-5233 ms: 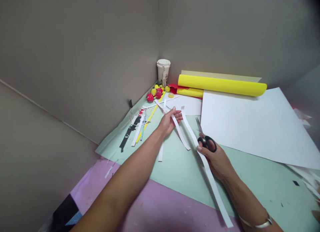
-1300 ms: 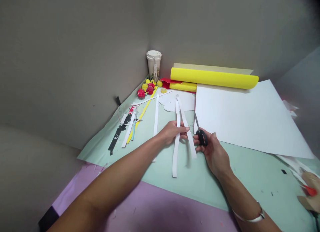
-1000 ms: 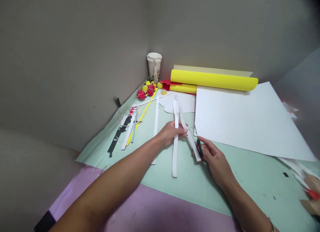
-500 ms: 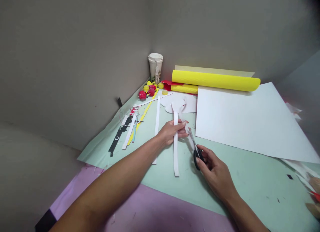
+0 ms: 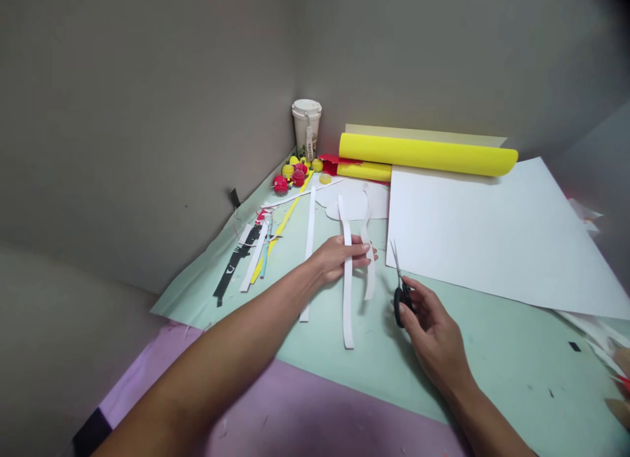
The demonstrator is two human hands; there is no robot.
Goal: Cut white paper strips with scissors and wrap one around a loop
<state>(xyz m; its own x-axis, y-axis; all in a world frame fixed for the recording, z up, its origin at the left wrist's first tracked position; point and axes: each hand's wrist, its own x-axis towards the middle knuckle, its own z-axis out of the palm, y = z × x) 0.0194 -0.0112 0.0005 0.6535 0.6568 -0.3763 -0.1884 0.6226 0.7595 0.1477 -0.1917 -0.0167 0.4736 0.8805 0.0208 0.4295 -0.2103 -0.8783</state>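
Note:
My left hand (image 5: 339, 257) is closed on two white paper strips. The longer paper strip (image 5: 348, 299) crosses the fingers and hangs toward the near side. The shorter, slightly curled paper strip (image 5: 369, 283) is pinched under the thumb, its lower end hanging free. My right hand (image 5: 436, 329) grips black-handled scissors (image 5: 403, 306) by the handles, blades pointing away from me and nearly closed. The blades are to the right of the strips and apart from them. Another white strip (image 5: 310, 220) lies on the green sheet, partly behind my left wrist.
A large white sheet (image 5: 492, 240) covers the right side, with a yellow roll (image 5: 428, 155) behind it. Red and yellow balls (image 5: 290, 173) sit by a lidded cup (image 5: 306, 125) in the corner. Paper and black scraps (image 5: 237, 263) lie left on the green sheet (image 5: 472, 365).
The scissors have drawn away to the right from the shorter strip, whose lower end now swings free. My left hand keeps its hold on the strips. The view has shifted slightly.

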